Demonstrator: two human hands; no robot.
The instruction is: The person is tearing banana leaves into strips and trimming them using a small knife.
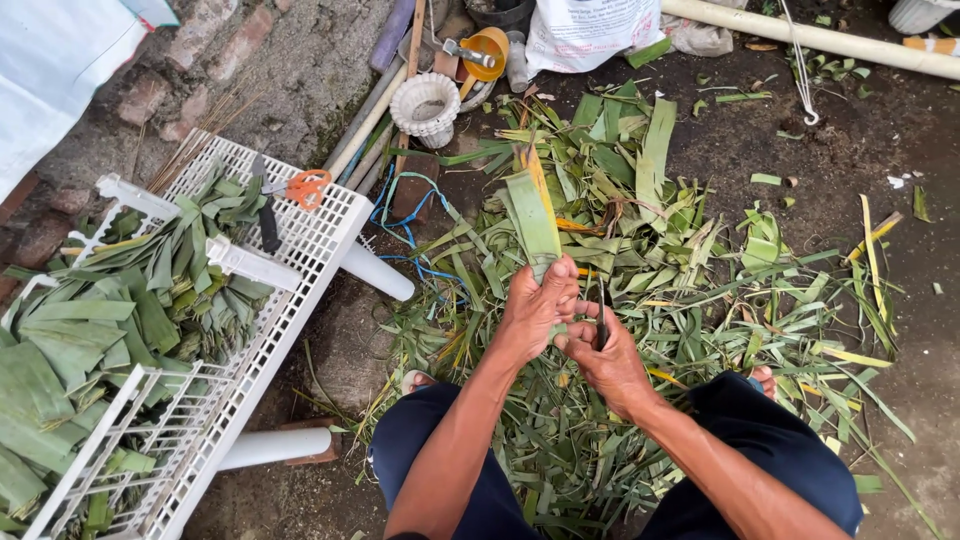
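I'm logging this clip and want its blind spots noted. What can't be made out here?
Head view:
- Lower end of the green leaf strip: wrapped by the left hand.
- Dark thin tool in the right hand: mostly covered by fingers, kind unclear.
- White rack of cut leaves: cut off by the left and bottom edges.

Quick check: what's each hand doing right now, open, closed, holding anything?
Left hand: closed on the green leaf strip.
Right hand: closed around a thin dark tool, probably a knife, at the strip's base.
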